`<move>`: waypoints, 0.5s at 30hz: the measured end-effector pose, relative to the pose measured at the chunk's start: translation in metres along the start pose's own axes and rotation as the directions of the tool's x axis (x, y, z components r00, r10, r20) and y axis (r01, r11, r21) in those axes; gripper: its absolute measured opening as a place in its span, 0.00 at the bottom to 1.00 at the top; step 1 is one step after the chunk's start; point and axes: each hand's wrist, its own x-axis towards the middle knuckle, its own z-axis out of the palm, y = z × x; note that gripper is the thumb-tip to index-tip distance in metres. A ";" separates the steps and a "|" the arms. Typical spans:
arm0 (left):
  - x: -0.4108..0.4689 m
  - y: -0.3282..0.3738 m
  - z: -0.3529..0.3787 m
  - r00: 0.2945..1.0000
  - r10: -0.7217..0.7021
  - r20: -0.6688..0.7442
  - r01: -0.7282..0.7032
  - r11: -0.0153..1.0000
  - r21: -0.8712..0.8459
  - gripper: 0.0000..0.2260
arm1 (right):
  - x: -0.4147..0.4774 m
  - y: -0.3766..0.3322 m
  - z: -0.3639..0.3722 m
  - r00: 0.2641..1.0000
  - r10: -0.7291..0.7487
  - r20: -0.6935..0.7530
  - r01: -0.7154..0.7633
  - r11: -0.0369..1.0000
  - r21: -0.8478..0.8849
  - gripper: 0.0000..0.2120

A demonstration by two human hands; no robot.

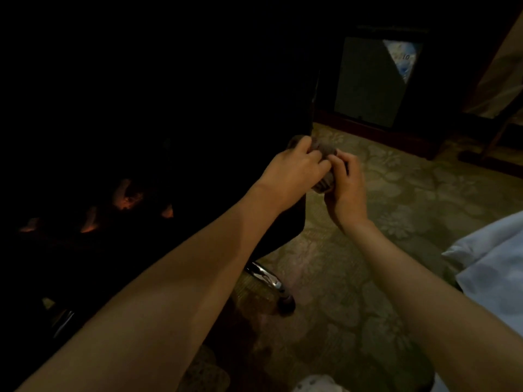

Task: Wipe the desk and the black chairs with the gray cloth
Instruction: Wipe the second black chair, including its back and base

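Now left hand [294, 171] and right hand [346, 179] pinch bunched gray cloth [325, 184], black chair [198, 137] at nine o'clock; seemingly refolding, too dim. Loose pinch could drop cloth onto carpet [368, 264].

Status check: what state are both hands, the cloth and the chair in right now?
left hand: grips the gray cloth.
right hand: grips the gray cloth too.
gray cloth: bunched up between both hands, at the edge of the black chair; contact unclear.
black chair: upright, its caster resting on the carpet.
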 end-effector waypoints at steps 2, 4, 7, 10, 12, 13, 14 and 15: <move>-0.006 -0.002 0.018 0.995 0.096 0.030 -0.098 0.993 0.062 0.15 | -0.006 0.006 0.018 0.998 0.025 0.059 -0.026 0.999 0.023 0.20; -0.016 -0.004 0.034 0.986 0.165 0.000 -0.163 0.975 0.151 0.12 | -0.021 0.010 0.035 0.999 -0.017 -0.029 0.019 0.997 0.068 0.22; -0.028 -0.001 0.063 0.976 0.217 -0.034 -0.210 0.967 0.141 0.08 | -0.048 0.028 0.061 0.993 -0.108 -0.054 0.108 0.994 -0.003 0.24; -0.048 0.007 0.091 0.978 0.196 -0.065 -0.188 0.976 0.109 0.04 | -0.076 0.043 0.079 0.994 -0.105 0.019 0.106 0.993 -0.059 0.23; -0.063 0.013 0.103 0.984 0.180 -0.001 -0.179 0.982 0.067 0.10 | -0.092 0.051 0.088 0.990 -0.103 0.092 0.112 0.989 -0.100 0.26; -0.069 0.015 0.108 0.985 0.167 0.034 -0.168 0.984 0.051 0.14 | -0.100 0.055 0.093 0.987 -0.098 0.130 0.111 0.989 -0.102 0.27; -0.076 0.018 0.113 0.987 0.145 0.064 -0.146 0.989 0.020 0.16 | -0.108 0.057 0.096 0.982 -0.094 0.164 0.111 0.989 -0.097 0.27; -0.081 0.019 0.118 0.988 0.124 0.089 -0.125 0.992 0.009 0.17 | -0.115 0.059 0.099 0.975 -0.094 0.200 0.113 0.990 -0.089 0.26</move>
